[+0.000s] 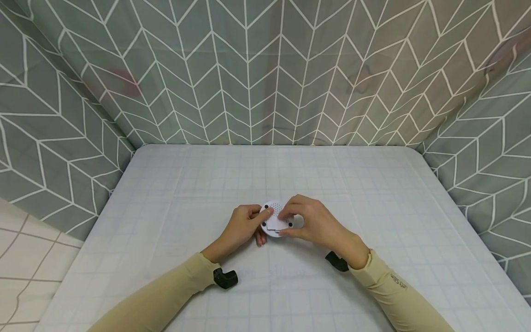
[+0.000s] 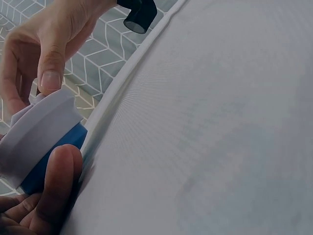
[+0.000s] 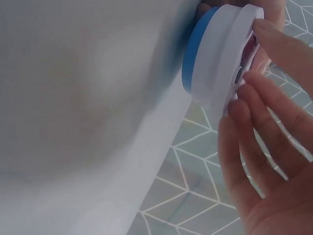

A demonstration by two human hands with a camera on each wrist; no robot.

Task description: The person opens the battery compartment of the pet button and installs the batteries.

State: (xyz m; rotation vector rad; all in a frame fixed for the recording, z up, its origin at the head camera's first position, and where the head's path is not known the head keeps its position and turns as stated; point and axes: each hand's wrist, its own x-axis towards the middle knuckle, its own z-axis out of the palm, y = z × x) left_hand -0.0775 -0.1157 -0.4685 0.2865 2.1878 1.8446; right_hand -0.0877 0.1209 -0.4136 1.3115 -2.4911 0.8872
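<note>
A round white device [image 1: 270,204] with a blue opposite side is tilted above the table, its back up. That back carries small speaker holes, dark round feet and a squarish battery cover [image 1: 274,224]. My left hand [image 1: 242,225] grips the device by its left edge, thumb on top and fingers underneath. From the right, my right hand [image 1: 319,223] pinches the battery cover between thumb and fingertips. In the right wrist view, a dark reddish gap shows at the back of the device [image 3: 210,54], beside the fingertips; what lies inside is unclear.
A white cloth with a faint grid covers the table [image 1: 207,175]. Grey curtains [image 1: 257,74] with white zigzag lines stand behind it and at both sides. Black wrist cameras [image 1: 226,278] sit on both forearms. White floor tiles [image 1: 29,263] show at the lower left.
</note>
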